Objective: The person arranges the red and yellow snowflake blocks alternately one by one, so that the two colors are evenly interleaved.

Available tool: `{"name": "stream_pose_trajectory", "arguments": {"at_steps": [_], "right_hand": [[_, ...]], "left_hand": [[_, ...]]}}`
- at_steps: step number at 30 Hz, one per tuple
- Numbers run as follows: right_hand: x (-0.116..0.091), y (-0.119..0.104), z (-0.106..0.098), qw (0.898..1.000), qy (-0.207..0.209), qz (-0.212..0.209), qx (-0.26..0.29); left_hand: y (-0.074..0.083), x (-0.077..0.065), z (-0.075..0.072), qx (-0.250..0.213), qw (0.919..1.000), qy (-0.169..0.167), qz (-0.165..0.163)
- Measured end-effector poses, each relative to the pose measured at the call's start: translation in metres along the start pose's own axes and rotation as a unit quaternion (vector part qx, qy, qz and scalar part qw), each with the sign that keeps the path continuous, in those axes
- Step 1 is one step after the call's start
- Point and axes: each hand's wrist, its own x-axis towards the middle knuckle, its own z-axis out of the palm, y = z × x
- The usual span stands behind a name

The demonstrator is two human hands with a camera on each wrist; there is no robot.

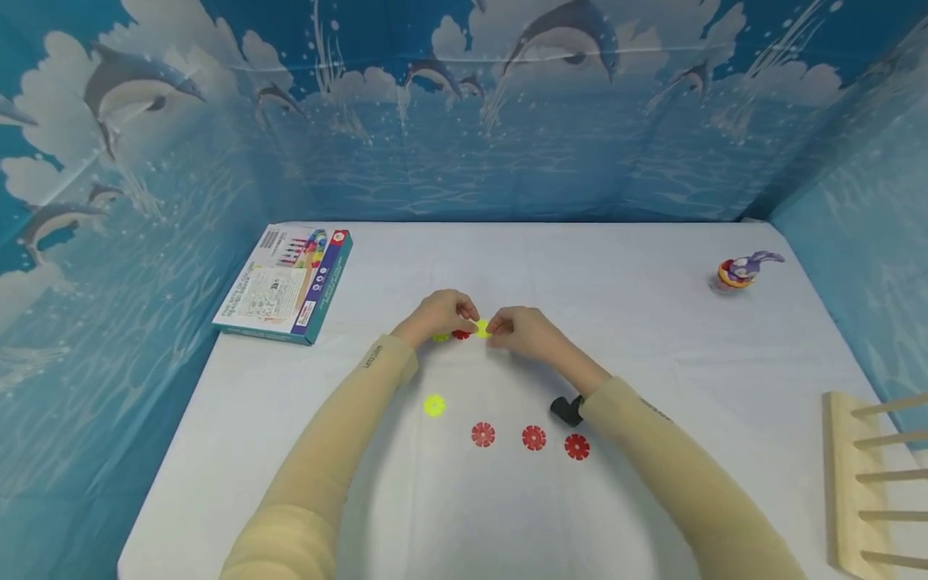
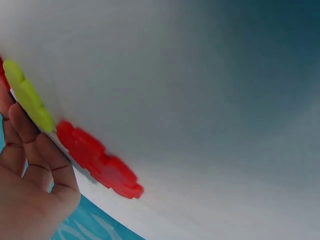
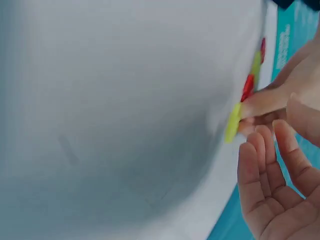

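A row of notched plastic discs lies at the table's middle, red and yellow by turns. Its right-end yellow disc (image 1: 482, 328) sits between my two hands, beside a red disc (image 1: 461, 333). My left hand (image 1: 444, 312) pinches this end yellow disc with thumb and fingertips, as the right wrist view shows. In the left wrist view, its other fingers run along a yellow disc (image 2: 30, 97) and near the leftmost red disc (image 2: 100, 160). Just right of the end disc is my right hand (image 1: 528, 332), fingers loosely bent and holding nothing (image 3: 280, 185).
Nearer me lie a loose yellow disc (image 1: 434, 405) and three red discs (image 1: 533, 437). A flat box (image 1: 286, 282) rests at the back left. A purple rabbit toy (image 1: 741, 270) stands at the back right, a wooden rack (image 1: 844, 483) at the right edge.
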Motion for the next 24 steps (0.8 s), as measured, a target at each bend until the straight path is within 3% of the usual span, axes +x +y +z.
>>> {"name": "stream_pose_trajectory", "arguments": {"at_steps": [5, 13, 18, 24], "right_hand": [[-0.029, 0.001, 0.008, 0.998, -0.042, -0.044, 0.008], [-0.062, 0.004, 0.034, 0.993, -0.096, -0.071, 0.019], [-0.072, 0.002, 0.05, 0.991, -0.091, -0.092, -0.02], [-0.075, -0.003, 0.062, 0.992, -0.09, -0.076, -0.047]], "left_hand": [[0.0, 0.0, 0.0, -0.004, 1.0, 0.001, 0.003], [0.003, -0.001, -0.002, 0.001, 1.0, 0.005, 0.002], [0.004, -0.001, -0.002, 0.007, 1.0, 0.005, 0.004], [0.002, -0.001, 0.0, 0.009, 0.9999, 0.006, 0.001]]}}
